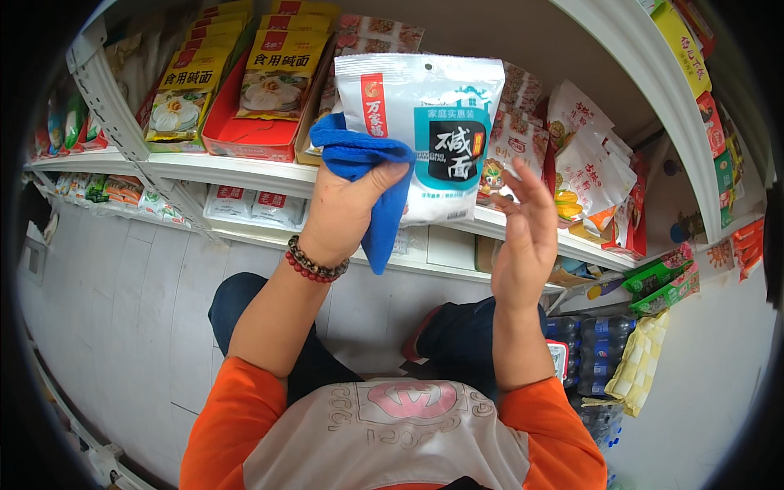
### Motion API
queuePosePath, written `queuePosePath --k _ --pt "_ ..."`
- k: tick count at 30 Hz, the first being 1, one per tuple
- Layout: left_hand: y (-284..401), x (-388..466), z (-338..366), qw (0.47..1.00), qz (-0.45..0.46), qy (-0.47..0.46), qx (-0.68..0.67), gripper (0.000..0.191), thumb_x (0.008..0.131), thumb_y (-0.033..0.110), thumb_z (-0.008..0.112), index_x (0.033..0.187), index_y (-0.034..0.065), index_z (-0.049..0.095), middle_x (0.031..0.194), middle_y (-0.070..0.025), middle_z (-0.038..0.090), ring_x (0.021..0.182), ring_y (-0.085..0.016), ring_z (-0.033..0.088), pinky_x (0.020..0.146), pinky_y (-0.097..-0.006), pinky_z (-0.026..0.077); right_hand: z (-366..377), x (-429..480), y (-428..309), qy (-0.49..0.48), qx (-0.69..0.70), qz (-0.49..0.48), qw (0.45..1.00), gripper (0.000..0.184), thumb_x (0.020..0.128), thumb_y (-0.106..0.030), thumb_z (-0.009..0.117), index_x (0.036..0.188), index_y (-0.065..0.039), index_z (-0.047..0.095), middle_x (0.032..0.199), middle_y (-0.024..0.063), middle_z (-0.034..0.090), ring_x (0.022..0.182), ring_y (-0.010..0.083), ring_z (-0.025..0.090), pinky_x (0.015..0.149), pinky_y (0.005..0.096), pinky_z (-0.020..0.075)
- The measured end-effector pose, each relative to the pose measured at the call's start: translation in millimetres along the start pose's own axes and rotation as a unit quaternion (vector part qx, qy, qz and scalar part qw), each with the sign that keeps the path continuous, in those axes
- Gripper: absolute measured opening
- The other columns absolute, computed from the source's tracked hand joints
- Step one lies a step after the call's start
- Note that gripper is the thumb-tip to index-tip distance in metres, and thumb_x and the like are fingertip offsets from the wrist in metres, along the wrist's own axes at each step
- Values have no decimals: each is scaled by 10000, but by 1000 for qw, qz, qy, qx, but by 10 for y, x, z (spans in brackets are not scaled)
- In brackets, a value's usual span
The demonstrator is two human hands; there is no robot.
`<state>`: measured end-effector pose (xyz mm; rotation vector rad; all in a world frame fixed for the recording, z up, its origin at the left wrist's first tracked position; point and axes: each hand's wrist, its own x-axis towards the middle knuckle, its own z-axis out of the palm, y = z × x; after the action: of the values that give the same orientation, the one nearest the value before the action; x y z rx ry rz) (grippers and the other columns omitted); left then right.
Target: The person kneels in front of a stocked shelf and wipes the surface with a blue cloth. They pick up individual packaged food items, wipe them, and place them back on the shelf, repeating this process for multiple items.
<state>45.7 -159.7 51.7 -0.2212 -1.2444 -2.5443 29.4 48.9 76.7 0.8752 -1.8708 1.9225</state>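
Note:
My left hand (346, 211), with beaded bracelets at the wrist, grips a folded blue cloth (361, 147). The cloth is pinched against the lower left of a white and teal plastic packet (422, 92), printed with writing and held up before the shelf. One corner of the cloth hangs down below my thumb. Just right of the packet, my right hand (527, 239) is raised with its fingers apart and slightly bent; nothing is in it. Whether a fingertip touches the packet's edge cannot be told.
Yellow packets (282, 73) stand in red display boxes (251, 138) on the white shelf (257, 171). White packets (594, 165) fill a box at the right. A lower shelf holds more white packets (272, 208). Wrapped packs of dark bottles (603, 355) stand at the lower right.

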Motion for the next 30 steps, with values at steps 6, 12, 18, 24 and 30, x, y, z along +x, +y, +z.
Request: queuePosePath --k 6,12,18,24,30 --pt "-186 -27 107 997 12 -42 58 239 897 127 722 1107 29 666 1018 -36 693 921 -121 635 827 -272 518 94 -32 59 -19 118 185 975 460 941 -166 661 1340 -6 496 1208 60 607 1087 125 552 959 288 427" --pt "-192 -138 225 993 0 -65 96 287 863 171 766 1091 28 664 1026 -44 681 931 -122 627 827 -285 520 171 -53 126 119 119 117 979 213 945 -81 652 1139 -4 609 1055 29 653 919 85 595 845 242 483" --pt "-85 -80 210 978 -28 -81 188 375 772 207 840 1066 41 678 924 -58 703 856 -131 643 788 -303 515 113 68 87 78 28 87 993 474 948 -122 654 1359 4 453 1251 85 563 1115 152 537 986 309 428" --pt "177 58 -46 823 191 -100 526 334 759 231 793 1011 54 662 953 -157 669 859 -377 640 738 -413 524 -135 386 -254 55 -274 -124 952 752 817 -48 736 1473 -46 369 1524 136 389 1341 253 449 860 289 499" --pt "159 60 -41 852 233 -137 448 327 766 189 780 1031 38 661 1002 -144 674 880 -345 654 763 -399 531 -178 455 -282 -61 -281 34 957 207 802 6 721 1007 25 695 816 73 703 695 103 619 630 224 479"
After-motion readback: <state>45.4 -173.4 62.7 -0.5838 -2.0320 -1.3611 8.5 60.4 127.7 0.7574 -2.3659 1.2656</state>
